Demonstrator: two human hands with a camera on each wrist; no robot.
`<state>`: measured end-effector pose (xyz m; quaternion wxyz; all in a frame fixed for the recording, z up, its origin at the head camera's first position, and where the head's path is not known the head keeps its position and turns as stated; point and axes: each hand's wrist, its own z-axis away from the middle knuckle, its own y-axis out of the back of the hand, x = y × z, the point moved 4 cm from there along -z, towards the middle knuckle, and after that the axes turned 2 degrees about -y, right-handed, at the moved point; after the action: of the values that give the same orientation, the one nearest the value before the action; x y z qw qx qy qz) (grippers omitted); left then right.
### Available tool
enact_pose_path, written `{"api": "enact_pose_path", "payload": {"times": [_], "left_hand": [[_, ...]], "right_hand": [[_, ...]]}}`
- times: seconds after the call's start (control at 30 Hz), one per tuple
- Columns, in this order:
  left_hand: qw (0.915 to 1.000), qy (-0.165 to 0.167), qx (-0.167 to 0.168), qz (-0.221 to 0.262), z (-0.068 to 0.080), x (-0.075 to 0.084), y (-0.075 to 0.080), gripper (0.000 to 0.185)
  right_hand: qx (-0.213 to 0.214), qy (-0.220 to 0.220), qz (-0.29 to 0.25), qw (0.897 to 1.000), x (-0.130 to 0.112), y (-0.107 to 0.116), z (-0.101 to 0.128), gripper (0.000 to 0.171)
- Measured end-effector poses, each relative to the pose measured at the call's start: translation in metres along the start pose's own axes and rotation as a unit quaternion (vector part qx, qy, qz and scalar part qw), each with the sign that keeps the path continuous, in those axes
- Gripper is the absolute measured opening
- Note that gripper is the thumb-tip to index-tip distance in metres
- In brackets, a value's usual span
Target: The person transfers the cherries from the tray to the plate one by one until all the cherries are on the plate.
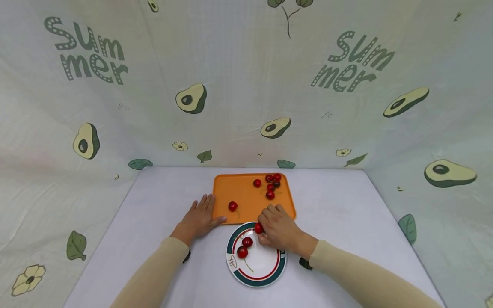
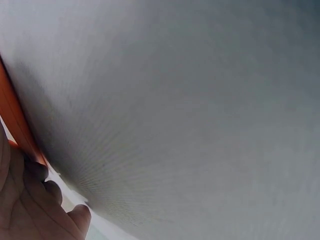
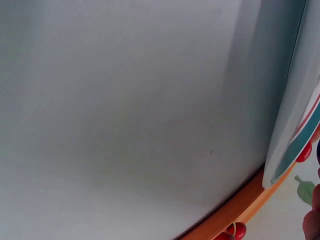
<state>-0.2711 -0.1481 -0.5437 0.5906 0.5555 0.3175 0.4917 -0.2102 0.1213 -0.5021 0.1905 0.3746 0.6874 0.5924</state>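
Pinching a small, glossy red cherry (image 1: 259, 228), right hand (image 1: 281, 231) grip over plate rim (image 1: 235, 239); left hand (image 1: 199, 219) flat, fingers straight

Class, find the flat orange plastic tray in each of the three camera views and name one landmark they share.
Head: the orange plastic tray lies centre, beyond the plate.
Left wrist: an orange strip along the left edge, by the fingers.
Right wrist: an orange rim at the bottom right.
Shared landmark: the white tabletop.

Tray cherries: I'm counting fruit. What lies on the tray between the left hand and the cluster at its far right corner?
In the head view, two lone cherries; otherwise bare orange tray.
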Motion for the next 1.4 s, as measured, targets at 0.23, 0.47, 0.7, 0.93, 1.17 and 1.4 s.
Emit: {"api": "enact_pose_path", "payload": {"times": [0.23,0.47,0.7,0.93,1.17,1.4], "left_hand": [[0.9999,-0.002,0.01,0.003,0.005,0.001,0.002,0.103],[1.0,0.001,0.006,0.0,0.007,0.004,0.005,0.102],[1.0,0.006,0.003,-0.005,0.007,0.005,0.004,0.101],[0.9998,0.007,0.004,-0.016,0.007,0.005,0.003,0.102],[0.9999,0.008,0.001,-0.013,0.008,0.002,0.003,0.102],[1.0,0.004,0.006,-0.004,0.007,0.003,0.003,0.101]], "right_hand": [[0.009,0.0,0.002,1.0,-0.005,-0.001,-0.002,0.037],[-0.009,0.01,0.002,1.0,-0.009,-0.002,0.0,0.041],[0.02,-0.004,-0.016,1.0,-0.002,0.008,-0.001,0.041],[0.029,-0.061,-0.01,0.998,0.035,0.009,-0.01,0.038],[-0.001,-0.116,-0.002,0.993,0.08,-0.003,-0.024,0.045],[-0.039,-0.118,-0.003,0.992,0.1,-0.018,-0.032,0.051]]}}
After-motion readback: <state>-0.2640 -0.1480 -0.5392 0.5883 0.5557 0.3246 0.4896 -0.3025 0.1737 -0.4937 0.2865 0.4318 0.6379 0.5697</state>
